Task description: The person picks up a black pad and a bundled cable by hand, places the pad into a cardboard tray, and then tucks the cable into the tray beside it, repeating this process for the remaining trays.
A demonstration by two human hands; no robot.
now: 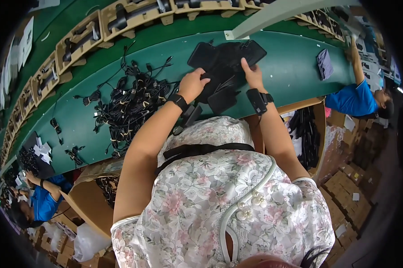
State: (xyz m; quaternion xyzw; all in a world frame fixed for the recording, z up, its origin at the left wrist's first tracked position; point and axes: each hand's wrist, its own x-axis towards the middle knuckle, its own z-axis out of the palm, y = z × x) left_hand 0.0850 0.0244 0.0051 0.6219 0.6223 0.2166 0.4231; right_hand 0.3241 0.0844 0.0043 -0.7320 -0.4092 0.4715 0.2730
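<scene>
My left hand (192,83) rests on a cluster of flat black pouches (226,58) lying on the green conveyor belt (295,67), its fingers curled over the edge of one. Opposite it, my right hand (253,73) presses the right side of the same cluster with its index finger stretched up. More black pouches (221,99) lie just below the hands, near the belt's front edge. Both wrists wear black bands. Whether either hand truly grips a pouch is hard to tell.
A big pile of bundled black cables (130,105) lies left of my hands. Cardboard trays (78,42) holding black parts run along the far belt. A person in blue (355,96) works at the right, another (42,198) at lower left. Cardboard boxes (92,201) stand below the belt.
</scene>
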